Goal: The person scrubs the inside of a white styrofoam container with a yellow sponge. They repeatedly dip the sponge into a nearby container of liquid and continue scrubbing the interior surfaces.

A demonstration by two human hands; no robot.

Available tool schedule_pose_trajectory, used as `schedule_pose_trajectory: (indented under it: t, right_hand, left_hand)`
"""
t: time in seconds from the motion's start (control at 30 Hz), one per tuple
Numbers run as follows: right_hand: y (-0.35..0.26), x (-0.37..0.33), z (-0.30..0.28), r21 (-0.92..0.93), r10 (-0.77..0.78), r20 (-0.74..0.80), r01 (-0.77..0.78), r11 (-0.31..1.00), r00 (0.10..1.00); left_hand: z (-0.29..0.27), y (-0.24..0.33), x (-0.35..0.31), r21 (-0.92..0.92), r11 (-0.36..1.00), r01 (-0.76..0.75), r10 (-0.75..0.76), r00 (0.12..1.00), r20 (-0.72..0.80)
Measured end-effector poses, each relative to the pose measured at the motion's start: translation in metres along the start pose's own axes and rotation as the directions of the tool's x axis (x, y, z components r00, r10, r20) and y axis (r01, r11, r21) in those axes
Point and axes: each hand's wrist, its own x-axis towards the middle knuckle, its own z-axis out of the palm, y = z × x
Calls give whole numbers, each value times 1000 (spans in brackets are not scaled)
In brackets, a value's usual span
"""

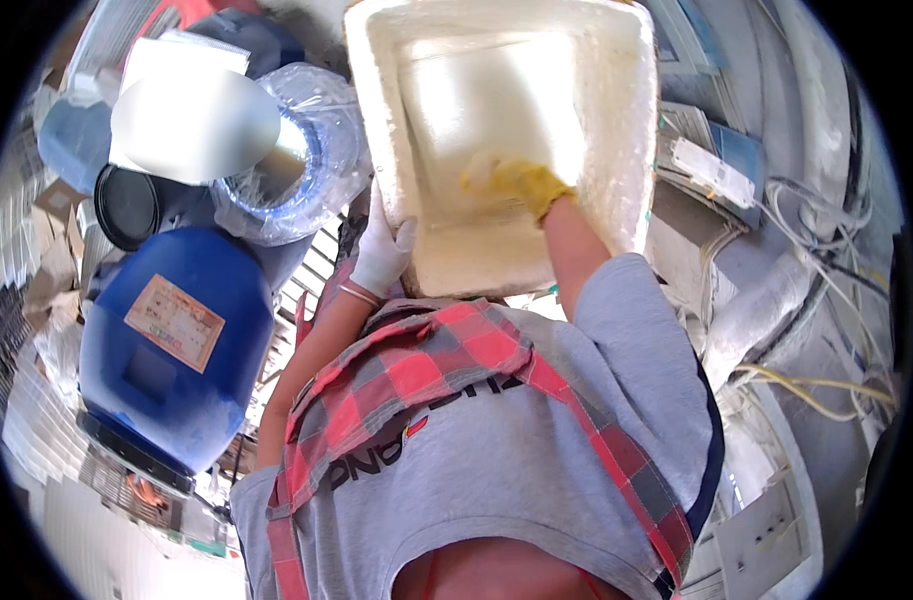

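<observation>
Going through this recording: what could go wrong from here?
The yellow-gloved right hand is inside the tub; its bare forearm could rub the tub's side. The white-gloved left hand is at the tub's left edge; if it slips, the tub might shift. The plastic-wrapped bucket beside it might get knocked.

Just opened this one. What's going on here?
The person's yellow-gloved right hand reaches into a large whitish tub; blur hides whether it holds anything. The white-gloved left hand is against the near part of the tub's left side. Off to the left are a blue drum and a plastic-wrapped roll.
</observation>
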Motion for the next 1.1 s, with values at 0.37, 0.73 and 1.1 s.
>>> schedule_pose_trajectory:
  t: [0.37, 0.73, 1.1]
  right_hand:
    - [-115, 41, 23, -155, 97, -962, -802, 577, 255]
    - [-76, 10, -75, -126, -7, -961, -416, 901, 275]
    - [-109, 63, -23, 92, 95, -995, -735, 671, -37]
  left_hand:
    - [3, -9, 0, 134, 974, -183, 188, 982, -22]
    - [-3, -27, -8, -39, 999, -37, 37, 999, 5]
    - [-3, -13, -3, -75, 997, -17, 20, 999, 41]
